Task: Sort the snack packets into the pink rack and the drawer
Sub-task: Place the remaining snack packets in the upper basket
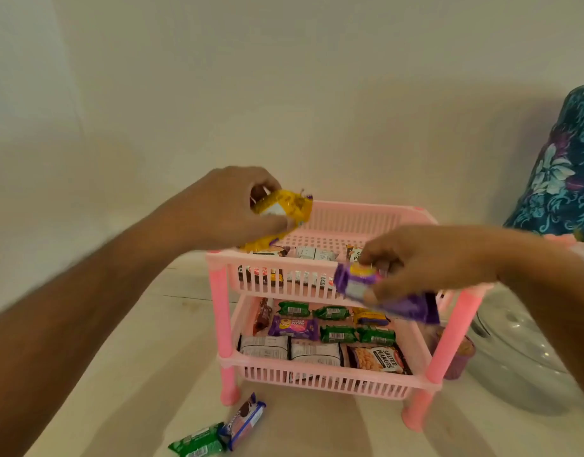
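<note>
1. The pink rack (320, 262) is standing on the table (145, 341) with two tiers. The upper tier, just under both hands, is holding a front row of packets seen through the slats; their number is hard to tell.
2. The lower tier, below the right hand (429, 258), is carrying four green packets (337, 334), one purple packet (293, 327), one brown packet (263, 315), one yellow packet partly hidden, two white-backed packets (263, 347) and one peanut packet (378, 357).
3. The left hand (231, 206) is gripping a yellow packet (284, 209) over the rack's far left corner.
4. The right hand is pinching a purple wrapper (383, 291) at the rack's front right edge.
5. Two packets are lying on the table, well below the left hand: one green (196, 441), one blue (243, 420), touching each other.
6. A clear bowl (521, 351) is sitting right of the rack, cut off by the right arm. A purple cup (459, 357) is half hidden behind the rack's post.
</note>
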